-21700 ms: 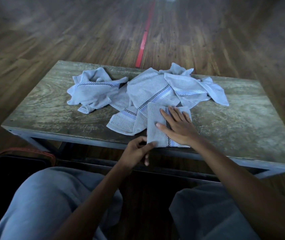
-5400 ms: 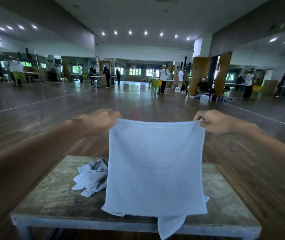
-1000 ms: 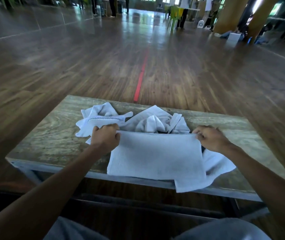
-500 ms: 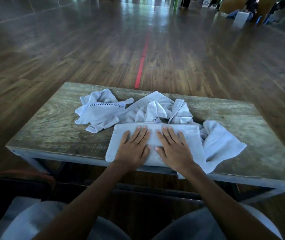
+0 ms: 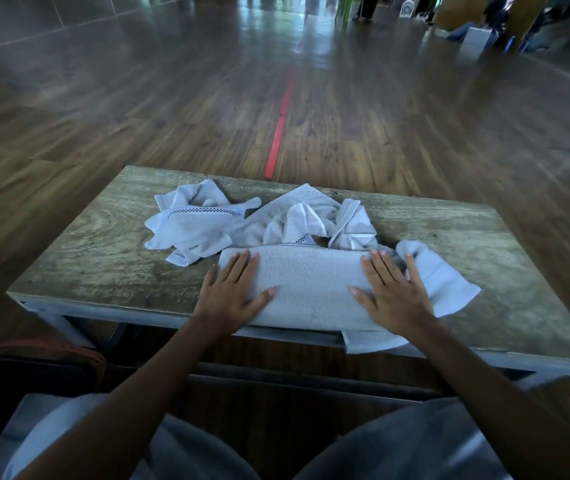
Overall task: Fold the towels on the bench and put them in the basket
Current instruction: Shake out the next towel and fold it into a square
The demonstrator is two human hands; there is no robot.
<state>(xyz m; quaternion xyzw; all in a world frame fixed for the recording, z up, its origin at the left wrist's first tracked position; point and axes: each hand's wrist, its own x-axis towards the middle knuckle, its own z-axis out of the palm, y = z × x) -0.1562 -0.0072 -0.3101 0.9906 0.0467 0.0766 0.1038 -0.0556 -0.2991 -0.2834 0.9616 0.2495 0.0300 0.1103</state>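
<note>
A pale blue-grey towel, folded into a long strip, lies along the near edge of the wooden bench. My left hand presses flat on its left end and my right hand presses flat on its right end, fingers straight. Behind it lie two crumpled towels: one with a checked black stripe at the left, another bunched one in the middle. A further towel sticks out from under the strip at the right. The basket shows as a dark shape with an orange rim at lower left.
The bench's near edge runs just above my knees. Wooden floor with a red line stretches beyond the bench. Far off at the top right stand people and boxes.
My hands have slid apart from the middle of the folded towel to its two ends, smoothing it flat. One second ago they gripped its far corners.
</note>
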